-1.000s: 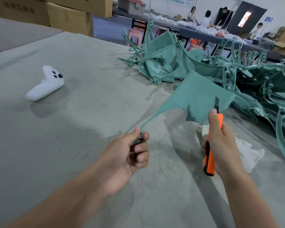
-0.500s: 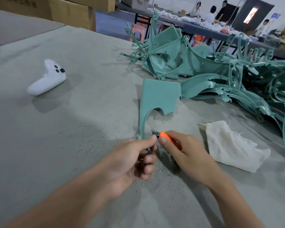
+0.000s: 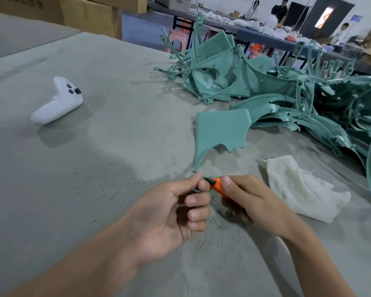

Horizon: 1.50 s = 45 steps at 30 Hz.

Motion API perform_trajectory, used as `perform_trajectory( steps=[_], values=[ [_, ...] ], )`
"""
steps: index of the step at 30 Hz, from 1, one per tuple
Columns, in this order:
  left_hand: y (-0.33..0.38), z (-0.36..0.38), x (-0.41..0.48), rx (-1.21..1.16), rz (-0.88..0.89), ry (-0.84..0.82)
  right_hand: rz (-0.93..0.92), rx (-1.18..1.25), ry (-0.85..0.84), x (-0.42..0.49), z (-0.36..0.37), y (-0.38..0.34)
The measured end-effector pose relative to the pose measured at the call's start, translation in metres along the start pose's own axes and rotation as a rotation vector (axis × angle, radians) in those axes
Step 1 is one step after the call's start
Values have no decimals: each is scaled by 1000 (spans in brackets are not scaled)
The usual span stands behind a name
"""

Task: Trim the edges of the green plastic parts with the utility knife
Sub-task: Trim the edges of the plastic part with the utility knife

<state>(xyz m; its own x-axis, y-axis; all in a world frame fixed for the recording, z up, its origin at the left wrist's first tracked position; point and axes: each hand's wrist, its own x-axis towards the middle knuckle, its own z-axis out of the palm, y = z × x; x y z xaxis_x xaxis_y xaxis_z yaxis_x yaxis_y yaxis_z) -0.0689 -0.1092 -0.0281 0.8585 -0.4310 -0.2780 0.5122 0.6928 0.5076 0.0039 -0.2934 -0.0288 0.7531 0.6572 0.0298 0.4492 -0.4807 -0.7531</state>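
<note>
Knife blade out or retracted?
Out: a dark blade projects from the orange utility knife in the right hand, toward the left hand pinching the green part.

A factory workshop: stacked cardboard boxes [image 3: 90,16], long worktables [image 3: 266,37], heaped green plastic parts [image 3: 287,91].

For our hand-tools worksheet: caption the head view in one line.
Left hand pinches the tip of a green plastic part while the right hand holds an orange knife close by.
</note>
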Motion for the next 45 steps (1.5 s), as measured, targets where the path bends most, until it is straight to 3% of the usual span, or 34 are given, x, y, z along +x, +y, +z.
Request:
perform_trajectory(
  steps=[17, 30, 36, 40, 43, 45],
  values=[
    [-7, -6, 4, 12, -19, -16, -59, -158, 26, 1, 0, 1],
    [-4, -5, 4, 26, -2, -6, -23, -72, 17, 3, 0, 0],
    [-3, -2, 3, 30, 0, -11, 84, 105, -4, -1, -4, 3],
    [-4, -1, 3, 32, -6, -11, 76, -37, 71, 0, 0, 5],
    [-4, -2, 3, 29, -14, -28, 72, -198, 227, 2, 2, 6],
    [-5, -2, 2, 36, -15, -35, 113, -181, 353, 3, 1, 11]
  ],
)
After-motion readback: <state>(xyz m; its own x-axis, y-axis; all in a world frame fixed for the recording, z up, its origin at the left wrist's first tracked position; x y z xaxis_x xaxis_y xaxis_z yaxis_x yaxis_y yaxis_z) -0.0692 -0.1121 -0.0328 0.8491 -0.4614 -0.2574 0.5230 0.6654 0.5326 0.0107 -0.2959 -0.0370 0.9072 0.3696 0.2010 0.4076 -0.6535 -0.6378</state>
